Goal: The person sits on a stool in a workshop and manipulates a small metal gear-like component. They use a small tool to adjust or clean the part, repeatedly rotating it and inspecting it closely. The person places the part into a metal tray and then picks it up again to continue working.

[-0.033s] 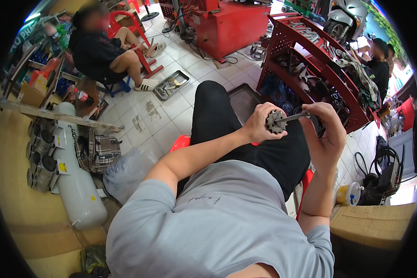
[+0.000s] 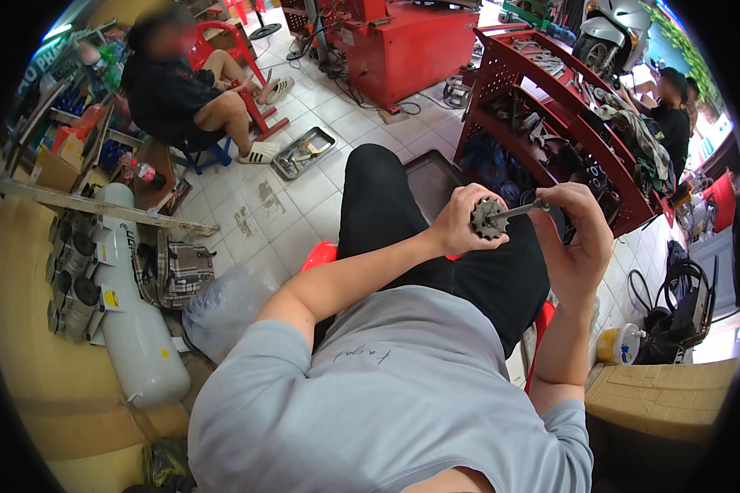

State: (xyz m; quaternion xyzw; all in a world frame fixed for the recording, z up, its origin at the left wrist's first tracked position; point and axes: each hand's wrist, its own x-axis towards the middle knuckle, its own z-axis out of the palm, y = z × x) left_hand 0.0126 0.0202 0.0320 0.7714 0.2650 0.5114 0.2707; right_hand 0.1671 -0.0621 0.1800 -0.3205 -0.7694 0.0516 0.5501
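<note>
Gripping a toothed sprocket, left hand closed around it.

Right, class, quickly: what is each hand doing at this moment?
Left hand: closed on the toothed gear.
Right hand: fingers closed on the thin metal tool that reaches the gear's centre.

A: Any pkgs, labels?
B: Brown cardboard box at lower right, w/ small yellow-white tub just beside. Yellow stickers on white cylinder tank, left.
A: Signs?
B: Green-white signboard along shelf, upper left. Cardboard boxes below.
</note>
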